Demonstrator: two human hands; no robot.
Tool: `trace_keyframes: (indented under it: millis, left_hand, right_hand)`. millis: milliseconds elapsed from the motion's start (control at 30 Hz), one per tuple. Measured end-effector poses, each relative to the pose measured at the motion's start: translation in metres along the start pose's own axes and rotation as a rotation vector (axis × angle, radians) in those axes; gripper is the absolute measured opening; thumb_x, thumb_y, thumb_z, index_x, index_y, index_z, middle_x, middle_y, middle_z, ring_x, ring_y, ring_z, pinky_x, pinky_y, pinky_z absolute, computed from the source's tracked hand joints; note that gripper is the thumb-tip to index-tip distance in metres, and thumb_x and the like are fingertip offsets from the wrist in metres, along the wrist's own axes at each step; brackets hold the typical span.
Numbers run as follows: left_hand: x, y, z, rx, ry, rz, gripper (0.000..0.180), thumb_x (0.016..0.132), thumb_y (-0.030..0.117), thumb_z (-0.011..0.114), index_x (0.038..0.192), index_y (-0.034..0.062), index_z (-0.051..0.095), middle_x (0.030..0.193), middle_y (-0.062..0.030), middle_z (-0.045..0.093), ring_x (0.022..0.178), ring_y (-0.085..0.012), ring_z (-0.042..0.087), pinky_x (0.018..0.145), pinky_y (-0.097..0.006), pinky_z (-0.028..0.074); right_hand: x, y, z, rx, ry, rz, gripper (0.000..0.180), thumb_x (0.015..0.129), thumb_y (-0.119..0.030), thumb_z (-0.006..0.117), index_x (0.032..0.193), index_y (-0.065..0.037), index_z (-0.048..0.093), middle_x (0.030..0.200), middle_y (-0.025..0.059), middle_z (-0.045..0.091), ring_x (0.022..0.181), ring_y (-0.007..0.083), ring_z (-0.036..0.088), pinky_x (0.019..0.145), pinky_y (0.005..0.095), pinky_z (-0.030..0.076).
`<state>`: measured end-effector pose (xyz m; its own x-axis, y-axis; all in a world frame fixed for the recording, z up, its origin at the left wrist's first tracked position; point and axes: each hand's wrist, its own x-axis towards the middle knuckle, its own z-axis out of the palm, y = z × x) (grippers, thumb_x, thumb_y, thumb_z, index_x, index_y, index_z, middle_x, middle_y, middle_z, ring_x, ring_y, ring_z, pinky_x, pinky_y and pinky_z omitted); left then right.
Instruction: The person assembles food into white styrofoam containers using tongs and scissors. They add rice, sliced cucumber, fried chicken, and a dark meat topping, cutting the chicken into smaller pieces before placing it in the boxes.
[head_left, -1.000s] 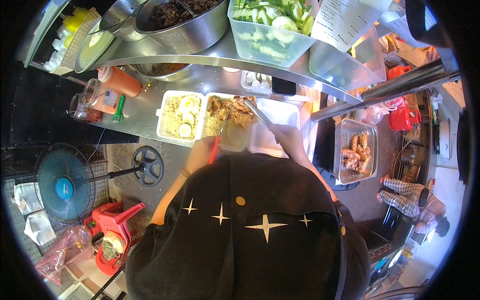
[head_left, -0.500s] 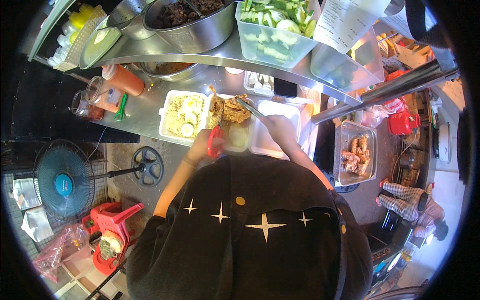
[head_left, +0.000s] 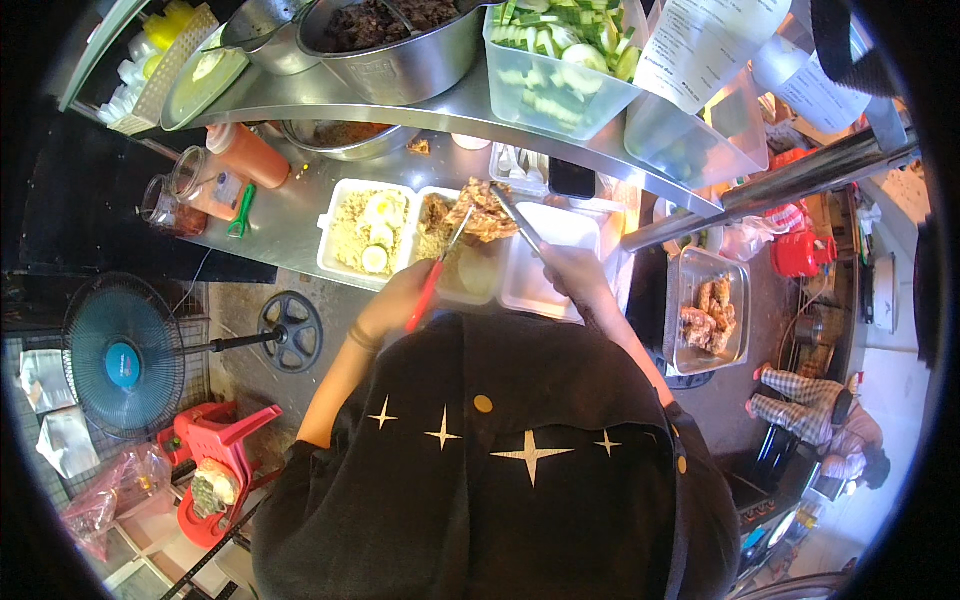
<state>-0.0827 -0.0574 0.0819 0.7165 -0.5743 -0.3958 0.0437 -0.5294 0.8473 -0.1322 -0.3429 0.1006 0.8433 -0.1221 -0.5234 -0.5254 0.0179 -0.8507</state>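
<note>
My left hand [head_left: 392, 303] is closed on red-handled scissors [head_left: 425, 294], whose blades reach up to a piece of fried chicken [head_left: 485, 212]. My right hand [head_left: 578, 275] grips metal tongs [head_left: 517, 217], their tips on that chicken. The chicken is above a white foam box [head_left: 462, 295], where more browned pieces [head_left: 434, 215] lie. The box's left half [head_left: 335, 262] holds yellowish rice [head_left: 352, 215] with a fried egg [head_left: 384, 208] and cucumber slices [head_left: 376, 260]. Another open white box [head_left: 548, 290] sits to the right, beneath my right hand.
On the steel counter [head_left: 290, 225] stand an orange sauce bottle [head_left: 250, 155], jars [head_left: 208, 188] and a green peeler [head_left: 241, 212]. A shelf [head_left: 420, 118] above bears a meat pot [head_left: 385, 70] and cucumber tub [head_left: 560, 85]. Raw-looking chicken [head_left: 712, 318] fills a tray at right; another person [head_left: 840, 425] is beyond.
The scissors have turned and their blades have swung onto the chicken, which has shifted slightly. A small brown piece now lies farther back on the counter, near the metal bowl.
</note>
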Motion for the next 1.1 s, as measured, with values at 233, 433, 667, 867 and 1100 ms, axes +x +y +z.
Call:
trace_keyframes:
  millis: [233,433,667,867,1100]
  left_hand:
    - [0.017,-0.032,0.031,-0.139,0.189,0.112,0.029,0.074,0.016,0.061,0.094,-0.004,0.055,0.072,-0.0169,0.061,0.068,-0.0256,0.06,0.065,-0.035,0.047]
    - [0.013,-0.017,0.036,-0.423,0.083,-0.052,0.02,0.075,0.013,0.062,0.085,-0.0032,0.057,0.064,-0.0077,0.058,0.058,-0.0193,0.058,0.056,-0.032,0.046]
    - [0.031,-0.025,0.033,-0.539,-0.025,-0.022,0.013,0.077,0.013,0.06,0.075,0.0004,0.057,0.058,-0.0038,0.055,0.048,-0.0109,0.054,0.044,-0.024,0.042]
    - [0.033,-0.034,0.032,-0.556,-0.017,-0.024,0.015,0.077,0.014,0.062,0.073,0.0004,0.057,0.059,-0.0048,0.057,0.047,-0.0126,0.055,0.043,-0.024,0.042]
    - [0.031,-0.026,0.028,-0.7,-0.057,-0.004,0.017,0.078,0.016,0.062,0.077,-0.0011,0.059,0.06,-0.0058,0.058,0.048,-0.0129,0.055,0.045,-0.025,0.043]
  right_hand:
    - [0.002,0.011,0.012,-0.051,0.047,0.005,0.035,0.089,-0.036,0.06,0.086,-0.002,0.068,0.055,-0.0017,0.049,0.046,0.0047,0.039,0.043,0.0217,0.03]
    - [0.01,0.038,0.01,-0.398,0.131,-0.112,0.04,0.087,-0.042,0.059,0.083,-0.003,0.07,0.057,0.0058,0.057,0.051,0.0148,0.053,0.051,0.0311,0.041]
    - [0.025,0.044,0.016,-0.777,0.194,-0.228,0.039,0.087,-0.043,0.055,0.085,-0.008,0.071,0.072,0.016,0.065,0.07,0.0346,0.063,0.064,0.0414,0.047]
    - [0.027,0.031,0.018,-0.835,0.168,-0.114,0.037,0.087,-0.042,0.053,0.09,-0.009,0.071,0.08,0.0161,0.066,0.078,0.0341,0.064,0.069,0.0415,0.048]
    - [0.018,0.019,0.014,-0.821,0.131,-0.109,0.037,0.087,-0.043,0.053,0.092,-0.011,0.071,0.079,0.0151,0.066,0.077,0.0336,0.064,0.069,0.041,0.048]
